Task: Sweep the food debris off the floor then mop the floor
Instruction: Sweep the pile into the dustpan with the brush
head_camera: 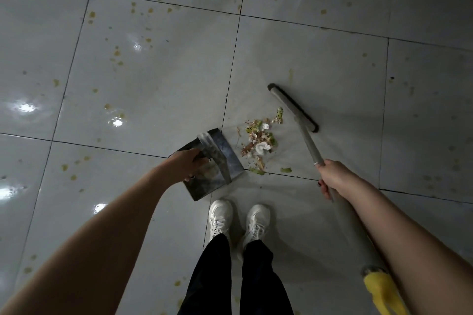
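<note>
**Arms, dustpan, broom, debris on tiled floor**

1. Left forearm (89, 238), bare, reaches in from the near left; right forearm (409, 233), bare, from the near right.
2. Trousers (212, 276), dark, near centre. Below them a pair of white shoes (220, 215), side by side, toes pointing far.
3. Left hand (185, 161): fingers curled round the dustpan's handle, back of the hand up.
4. Dustpan (230, 158): grey metal, just far-left of the shoes, its open lip facing right toward the debris.
5. Right hand (332, 178): fingers wrapped round the broom's pole, dark nail polish visible.
6. Broom (294, 107): grey pole running from the near right, where it ends in a yellow grip (381, 289), up to a long narrow head. The head lies slantwise on the floor, just right of the debris.
7. Debris (258, 138): one loose pile of green, brown and white scraps on the floor, between the dustpan lip and the broom head. A few green bits lie apart at its near edge.
8. Floor (153, 84): glossy pale tiles with dark seams, light glare at left.
9. Stains (116, 54): yellowish spots scattered over the far and left tiles.
</note>
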`<state>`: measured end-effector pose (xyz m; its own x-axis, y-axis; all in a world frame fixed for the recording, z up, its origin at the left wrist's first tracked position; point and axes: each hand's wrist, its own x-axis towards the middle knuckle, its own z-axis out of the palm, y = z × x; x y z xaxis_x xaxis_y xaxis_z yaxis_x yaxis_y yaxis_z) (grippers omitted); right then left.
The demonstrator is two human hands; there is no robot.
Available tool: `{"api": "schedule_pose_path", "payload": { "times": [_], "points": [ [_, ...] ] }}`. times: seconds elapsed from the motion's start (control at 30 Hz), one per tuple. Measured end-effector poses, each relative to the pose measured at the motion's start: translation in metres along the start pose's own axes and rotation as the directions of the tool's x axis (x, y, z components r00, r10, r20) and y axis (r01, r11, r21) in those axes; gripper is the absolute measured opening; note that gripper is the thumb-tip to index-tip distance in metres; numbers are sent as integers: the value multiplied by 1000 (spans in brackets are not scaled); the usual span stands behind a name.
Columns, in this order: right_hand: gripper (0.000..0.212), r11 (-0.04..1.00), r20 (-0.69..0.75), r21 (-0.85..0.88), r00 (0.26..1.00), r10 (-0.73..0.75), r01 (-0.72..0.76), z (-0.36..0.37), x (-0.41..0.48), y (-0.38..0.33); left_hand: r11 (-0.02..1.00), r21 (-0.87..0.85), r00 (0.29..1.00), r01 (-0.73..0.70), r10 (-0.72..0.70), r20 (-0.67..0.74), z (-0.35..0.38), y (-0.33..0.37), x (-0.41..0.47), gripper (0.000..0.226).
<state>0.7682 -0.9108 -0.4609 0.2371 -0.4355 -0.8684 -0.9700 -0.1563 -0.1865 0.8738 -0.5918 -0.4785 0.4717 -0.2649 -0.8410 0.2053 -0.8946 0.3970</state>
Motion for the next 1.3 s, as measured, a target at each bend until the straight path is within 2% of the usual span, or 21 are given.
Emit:
{"api": "schedule_pose_path", "payload": {
  "times": [0.07,0.2,0.33,0.47,0.6,0.77,0.87,0.97,1.13,1.23,1.3],
  "points": [
    [33,1000,54,27,998,13,-14,3,-5,0,1000,18,1000,-4,4,-5,-3,6,2,11],
    [32,994,159,92,986,38,-53,11,-19,-3,988,152,993,-1,19,-117,-3,9,4,18],
    [24,980,277,158,958,75,-122,19,-37,-3,987,159,991,10,12,-134,1,11,6,23],
    [13,959,415,206,905,95,-195,18,-53,1,979,204,984,6,30,-174,5,16,4,33],
    [17,937,533,237,841,96,-257,20,-65,-2,969,245,975,18,37,-221,9,22,2,35],
    [20,919,643,242,761,86,-309,14,-72,-5,962,271,977,19,40,-211,11,30,5,35],
    [15,941,646,200,759,82,-273,-3,-72,-6,960,280,978,14,46,-204,11,34,7,35],
    [13,958,605,177,793,73,-224,-21,-73,-5,960,279,979,13,45,-200,9,34,7,35],
    [20,994,428,104,903,-35,-11,-30,-79,2,961,274,981,33,21,-192,6,27,5,34],
    [22,995,332,72,939,-90,70,-12,-75,2,967,254,984,23,23,-179,6,25,4,34],
    [22,995,320,76,943,-86,65,9,-73,-1,969,246,984,25,20,-176,5,24,4,33]
  ]
}}
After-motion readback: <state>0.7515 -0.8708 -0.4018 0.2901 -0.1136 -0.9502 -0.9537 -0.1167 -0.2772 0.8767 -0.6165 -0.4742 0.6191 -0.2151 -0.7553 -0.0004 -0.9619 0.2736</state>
